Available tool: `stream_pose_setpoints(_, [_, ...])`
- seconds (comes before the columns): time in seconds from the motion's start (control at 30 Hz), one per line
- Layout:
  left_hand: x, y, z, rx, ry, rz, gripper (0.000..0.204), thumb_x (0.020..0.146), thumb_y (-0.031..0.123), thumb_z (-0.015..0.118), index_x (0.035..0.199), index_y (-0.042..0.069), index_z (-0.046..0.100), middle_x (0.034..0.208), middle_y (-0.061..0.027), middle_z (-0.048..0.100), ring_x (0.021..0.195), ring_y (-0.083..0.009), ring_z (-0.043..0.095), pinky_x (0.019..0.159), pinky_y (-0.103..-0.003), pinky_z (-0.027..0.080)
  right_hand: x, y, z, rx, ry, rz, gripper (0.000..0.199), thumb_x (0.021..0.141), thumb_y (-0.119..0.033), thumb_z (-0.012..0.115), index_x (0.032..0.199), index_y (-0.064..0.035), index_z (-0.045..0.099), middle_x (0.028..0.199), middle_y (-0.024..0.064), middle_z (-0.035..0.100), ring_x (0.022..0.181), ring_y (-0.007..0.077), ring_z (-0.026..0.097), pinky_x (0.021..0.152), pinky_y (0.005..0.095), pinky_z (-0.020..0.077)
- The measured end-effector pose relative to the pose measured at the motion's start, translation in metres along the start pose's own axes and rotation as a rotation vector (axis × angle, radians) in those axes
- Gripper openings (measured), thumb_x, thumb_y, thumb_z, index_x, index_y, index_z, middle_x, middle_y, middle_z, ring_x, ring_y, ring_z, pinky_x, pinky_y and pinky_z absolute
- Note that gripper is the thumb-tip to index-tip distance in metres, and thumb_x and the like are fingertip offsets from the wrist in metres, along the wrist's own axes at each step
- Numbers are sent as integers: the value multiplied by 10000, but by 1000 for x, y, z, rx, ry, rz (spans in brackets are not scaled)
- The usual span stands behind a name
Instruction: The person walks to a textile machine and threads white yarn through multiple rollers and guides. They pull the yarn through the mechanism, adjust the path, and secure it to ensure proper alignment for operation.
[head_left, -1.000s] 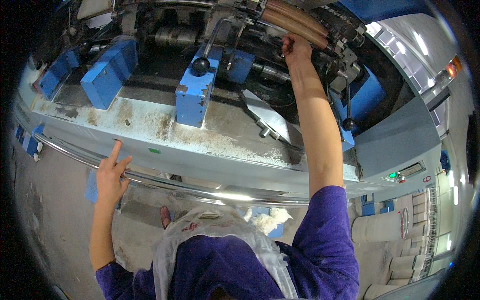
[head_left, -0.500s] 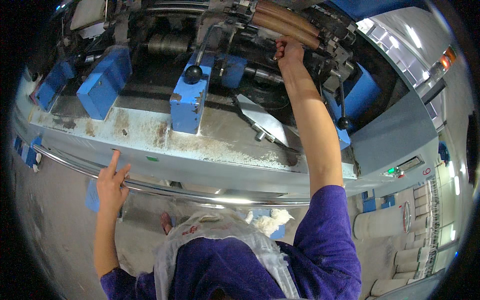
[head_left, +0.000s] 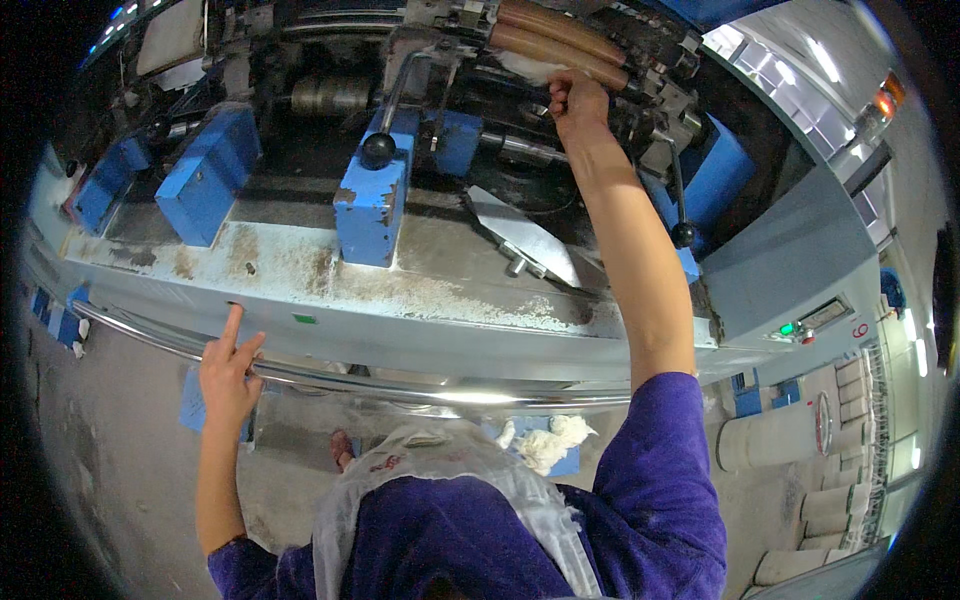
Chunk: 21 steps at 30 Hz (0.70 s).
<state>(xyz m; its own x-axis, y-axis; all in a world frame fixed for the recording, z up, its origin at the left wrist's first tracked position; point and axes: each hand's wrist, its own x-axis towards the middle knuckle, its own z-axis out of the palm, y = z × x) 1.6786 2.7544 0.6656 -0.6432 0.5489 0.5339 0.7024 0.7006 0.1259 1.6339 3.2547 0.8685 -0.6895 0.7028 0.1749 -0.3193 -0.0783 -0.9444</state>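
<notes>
Left hand, 8 o'clock, empty, apparently pressing panel; right hand, 1 o'clock, curled near roller, hold unclear; finger clearance advisable next

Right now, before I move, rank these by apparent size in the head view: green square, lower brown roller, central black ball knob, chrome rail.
1. Chrome rail: thin, but by far the longest
2. Lower brown roller
3. Central black ball knob
4. Green square

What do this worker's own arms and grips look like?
The left grip and right grip are plain human hands, with no gloves visible. The forearms are bare, without cables. Short purple sleeves end near the elbows. A whitish apron with reddish marks covers part of the purple shirt.
</notes>
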Motion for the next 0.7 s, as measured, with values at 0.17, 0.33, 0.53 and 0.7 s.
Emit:
stream_pose_setpoints(0.17, [-1,-1,1,-22,-6,-8,493,507,-39,634,985,60,700,1397,-107,459,771,-250,547,709,-339,452,-18,-13,1,73,-53,-90,185,947,-143,455,866,-13,560,682,58,532,547,110,431,451,252,368])
stream_pose_setpoints(0.33, [1,-3,2,35,36,62,512,506,-42,625,1001,69,694,1400,-108,455,739,-255,541,687,-331,447,-43,-50,6,-38,-150,-281,164,928,-143,500,919,-1,581,691,59,560,557,108,471,489,250,399])
stream_pose_setpoints(0.53, [-11,21,2,20,165,127,531,594,1,647,1111,124,644,1355,-116,487,868,-271,562,732,-388,445,-103,-79,-21,-465,-267,-255,275,923,-217,471,871,-2,635,636,32,562,486,98,477,472,251,373])
stream_pose_setpoints(0.7, [-12,67,10,-116,185,504,401,700,177,657,1098,134,629,1176,-133,561,1015,-323,549,803,-472,435,-149,-25,-54,-933,-483,20,203,839,-187,555,775,-18,647,576,26,562,447,87,507,420,234,397])
